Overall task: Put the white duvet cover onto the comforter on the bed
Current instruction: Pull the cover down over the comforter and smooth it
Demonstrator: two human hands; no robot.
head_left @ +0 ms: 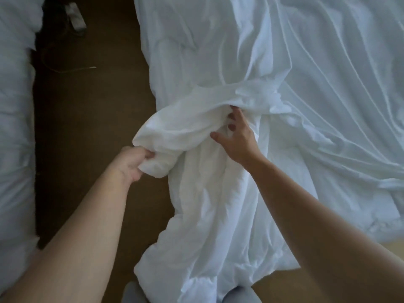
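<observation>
Fingers (148,154) of the left hand (133,164) are clamped on a bunched white corner at 9 o'clock. The right hand (237,136) is spread loose with its tips under a fold, gripping nothing. The cover (328,84) lies rumpled toward 2 o'clock and the comforter (207,215) droops at 6. Early days I reckon — most of the stuffing's still left.

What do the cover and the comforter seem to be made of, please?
Cover: thin white woven cloth, perhaps cotton, slightly sheened; it lies in fine sharp creases. Comforter: white fabric shell over likely soft filling, matte; it bulges in thick rounded folds.
</observation>
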